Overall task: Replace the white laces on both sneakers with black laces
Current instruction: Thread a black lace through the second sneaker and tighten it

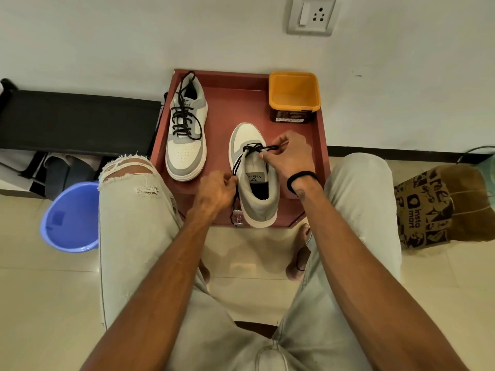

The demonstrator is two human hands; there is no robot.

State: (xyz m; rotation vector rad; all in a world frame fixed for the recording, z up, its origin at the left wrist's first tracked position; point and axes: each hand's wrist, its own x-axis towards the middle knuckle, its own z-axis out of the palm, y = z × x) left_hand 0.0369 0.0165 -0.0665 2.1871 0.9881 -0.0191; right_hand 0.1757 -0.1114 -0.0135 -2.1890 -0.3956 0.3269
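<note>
Two white-and-grey sneakers stand on a small red-brown table point(241, 103). The left sneaker point(186, 145) carries a black lace through all its eyelets, toe pointing toward me. The right sneaker point(254, 178) points its toe away and has a black lace point(254, 148) crossing only its lowest eyelets. My right hand point(290, 156) pinches one end of that lace beside the tongue. My left hand point(217, 191) grips the other end at the sneaker's left side, and the lace tail hangs down past the table edge.
An empty orange tub point(294, 95) sits at the table's back right corner. A blue bucket point(71, 218) stands on the floor at the left, a brown paper bag point(439, 207) at the right. A black rack point(75, 119) lies along the wall.
</note>
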